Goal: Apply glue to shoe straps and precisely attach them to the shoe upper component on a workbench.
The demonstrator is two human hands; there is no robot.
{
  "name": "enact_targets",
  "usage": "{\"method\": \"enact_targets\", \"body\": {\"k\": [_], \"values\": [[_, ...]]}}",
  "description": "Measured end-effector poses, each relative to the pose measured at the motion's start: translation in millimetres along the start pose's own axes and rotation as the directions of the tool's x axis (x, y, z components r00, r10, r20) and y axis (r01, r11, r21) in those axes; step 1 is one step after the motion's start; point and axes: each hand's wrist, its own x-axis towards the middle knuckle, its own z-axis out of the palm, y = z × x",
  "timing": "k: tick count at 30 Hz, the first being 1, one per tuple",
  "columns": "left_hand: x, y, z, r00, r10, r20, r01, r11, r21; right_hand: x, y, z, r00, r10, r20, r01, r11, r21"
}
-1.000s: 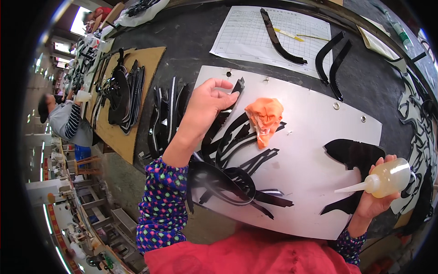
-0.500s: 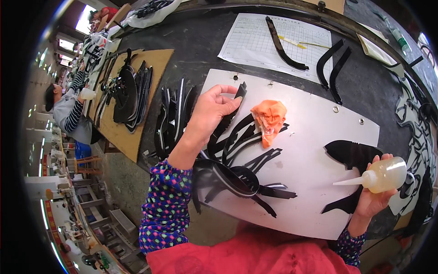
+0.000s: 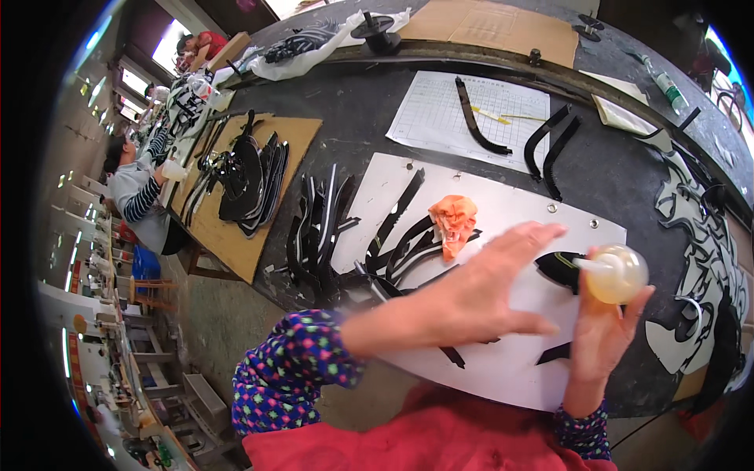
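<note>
My left hand [image 3: 471,298] hangs over the white board [image 3: 471,385], fingers spread and nothing in them, pointing toward my right hand. In my right hand [image 3: 595,341] is a squeeze bottle [image 3: 616,273] of pale yellowish liquid, its nozzle tipped toward the left. Close by the nozzle lies a black cut piece [image 3: 556,268], partly covered by my hands. A black strip [image 3: 400,208] rests on the board's upper left, beside a crumpled orange cloth [image 3: 454,218]. More curved black strips [image 3: 416,243] are half hidden under my left forearm.
Left of the board lies a bundle of black and white strips [image 3: 318,228]. Stacked black pieces [image 3: 255,184] sit on a brown board [image 3: 302,129]. A printed sheet [image 3: 428,102] bears a strip. White cut pieces [image 3: 699,228] pile up at right. A co-worker [image 3: 133,184] is at far left.
My left hand has let go of the black strip and swung right across the board. The bottle has turned and shifted slightly left and up. The whole view has shifted a little.
</note>
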Motion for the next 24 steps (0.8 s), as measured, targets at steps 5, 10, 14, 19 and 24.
{"method": "enact_targets", "body": {"k": [5, 10, 14, 19, 24], "values": [[20.7, 18.5, 16.5, 0.985, -0.150, -0.083, 0.105, 0.912, -0.397, -3.5, 52.0, 25.6, 0.956, 0.254, -0.147, -0.254, 0.967, 0.020], [39.4, -15.4, -39.2, 0.915, -0.326, -0.239, 0.226, 0.903, -0.365, -18.0, 11.7, 33.0, 0.882, 0.425, -0.205, -0.453, 0.641, -0.620], [76.0, -84.9, -116.9, 0.768, -0.169, -0.618, 0.281, 0.956, 0.088, -25.2, -20.9, 24.8, 0.996, -0.025, -0.088, -0.080, 0.218, -0.973], [99.0, -169.0, -188.1, 0.595, -0.145, -0.790, 0.602, 0.733, 0.318, -19.8, -30.2, 12.3, 0.980, -0.175, -0.095, -0.056, 0.213, -0.975], [89.7, -212.2, -208.0, 0.481, -0.364, -0.798, 0.663, 0.746, 0.059, -17.9, -23.0, -3.7, 0.987, -0.143, -0.074, -0.035, 0.257, -0.966]]}}
